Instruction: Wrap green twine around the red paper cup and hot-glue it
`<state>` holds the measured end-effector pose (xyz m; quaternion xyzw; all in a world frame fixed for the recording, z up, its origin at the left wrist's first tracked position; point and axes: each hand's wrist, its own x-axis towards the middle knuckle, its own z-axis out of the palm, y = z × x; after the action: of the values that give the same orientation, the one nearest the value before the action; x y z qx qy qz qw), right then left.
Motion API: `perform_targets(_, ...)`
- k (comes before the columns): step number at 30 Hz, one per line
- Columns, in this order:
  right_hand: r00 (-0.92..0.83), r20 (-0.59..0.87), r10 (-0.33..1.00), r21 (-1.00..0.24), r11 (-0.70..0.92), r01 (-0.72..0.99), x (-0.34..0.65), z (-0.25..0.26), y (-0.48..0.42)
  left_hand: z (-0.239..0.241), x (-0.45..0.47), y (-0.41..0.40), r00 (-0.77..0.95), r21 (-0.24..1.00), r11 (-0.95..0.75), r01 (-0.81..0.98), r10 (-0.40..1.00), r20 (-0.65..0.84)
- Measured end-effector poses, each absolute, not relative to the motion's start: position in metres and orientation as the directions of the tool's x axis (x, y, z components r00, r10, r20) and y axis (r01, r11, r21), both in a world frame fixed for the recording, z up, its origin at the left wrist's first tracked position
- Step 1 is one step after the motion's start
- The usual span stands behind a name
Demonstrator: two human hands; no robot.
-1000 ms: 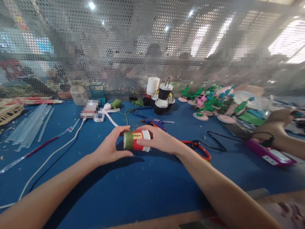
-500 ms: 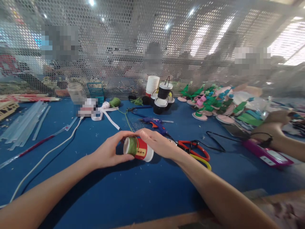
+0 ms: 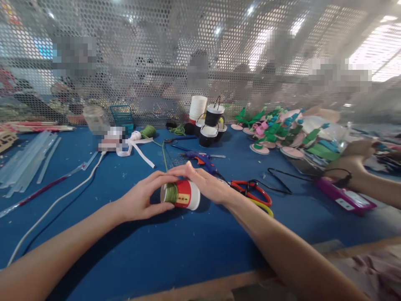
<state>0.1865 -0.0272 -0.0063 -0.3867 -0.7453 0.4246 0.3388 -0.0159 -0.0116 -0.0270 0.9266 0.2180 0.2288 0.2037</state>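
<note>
A red and white paper cup (image 3: 184, 195) lies on its side between my hands, its base end wrapped in green yarn (image 3: 171, 193). My left hand (image 3: 142, 197) grips the base end with thumb and fingers curled round it. My right hand (image 3: 205, 183) rests closed over the cup's top and rim side. A strand of green yarn (image 3: 163, 154) runs from the cup back to a green yarn ball (image 3: 148, 131).
On the blue table (image 3: 175, 251) lie a blue glue gun (image 3: 200, 158), red and yellow scissors (image 3: 252, 190), glue sticks (image 3: 28, 156), a white cable (image 3: 59, 200), black and white cups (image 3: 209, 125) and foam pieces (image 3: 282, 133). Another person's hand (image 3: 354, 161) holds a purple tool (image 3: 344, 195) at right.
The cup has turned and tilted in my hands and sits lower, near the table. My right fingers shifted over its top. The view drifted slightly left.
</note>
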Motion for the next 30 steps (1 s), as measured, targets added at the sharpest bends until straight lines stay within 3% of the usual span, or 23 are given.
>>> perform_targets(6, -0.447, 0.237, 0.863, -0.843, 0.411, 0.346, 0.186, -0.01, -0.024, -0.028, -0.016, -0.012, 0.803, 0.438, -0.84, 0.321, 0.487, 0.343)
perform_targets(13, -0.052, 0.254, 0.966, -0.779, 0.236, 0.581, 0.205, -0.014, -0.007, -0.029, -0.015, -0.012, 0.777, 0.408, -0.819, 0.404, 0.543, 0.32)
perform_targets(18, 0.126, 0.263, 0.956, -0.48, 0.016, 0.877, 0.233, -0.006, 0.004, -0.031, -0.017, -0.011, 0.752, 0.374, -0.802, 0.465, 0.581, 0.311)
perform_targets(21, 0.167, 0.177, 0.97, -0.361, -0.094, 0.928, 0.246, -0.013, 0.014, -0.032, -0.017, -0.01, 0.74, 0.364, -0.794, 0.487, 0.596, 0.311)
perform_targets(25, 0.139, 0.063, 0.988, -0.336, -0.11, 0.935, 0.249, -0.029, 0.025, -0.033, -0.018, -0.007, 0.728, 0.366, -0.79, 0.492, 0.604, 0.324)
perform_targets(30, 0.169, 0.029, 0.985, -0.406, -0.143, 0.903, 0.238, -0.036, 0.031, -0.035, -0.019, -0.005, 0.734, 0.367, -0.799, 0.476, 0.591, 0.335)
